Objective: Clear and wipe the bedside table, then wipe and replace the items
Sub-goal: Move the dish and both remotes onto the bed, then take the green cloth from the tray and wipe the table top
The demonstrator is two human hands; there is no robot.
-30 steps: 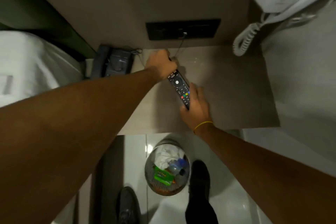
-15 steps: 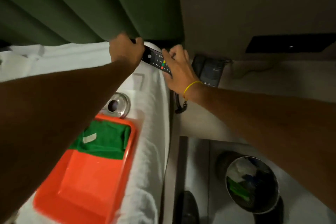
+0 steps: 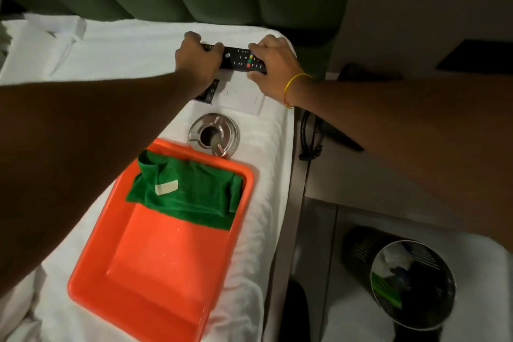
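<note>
A black TV remote (image 3: pixel 238 61) with coloured buttons lies crosswise low over the white bed (image 3: pixel 125 53), near the green headboard. My left hand (image 3: pixel 198 60) grips its left end and my right hand (image 3: pixel 273 62), with a yellow band at the wrist, grips its right end. Just below it on the sheet lie a second small black remote (image 3: pixel 208 93), partly hidden by my left wrist, and a white card (image 3: pixel 244 97). A round metal ashtray (image 3: pixel 213 134) sits nearer me. A green cloth (image 3: pixel 188 193) lies in an orange tray (image 3: pixel 155 266). The bedside table (image 3: pixel 361 175) is at the right.
A dark telephone (image 3: pixel 333 133) with a coiled cord sits on the table under my right forearm. A round waste bin (image 3: pixel 408 280) with rubbish stands on the floor at the lower right. My dark shoe (image 3: pixel 298 311) is beside the bed edge.
Both hands carried the remote from the bedside table over to the bed. It now sits lower, near the sheet, above the white card. My view swung left to the bed.
</note>
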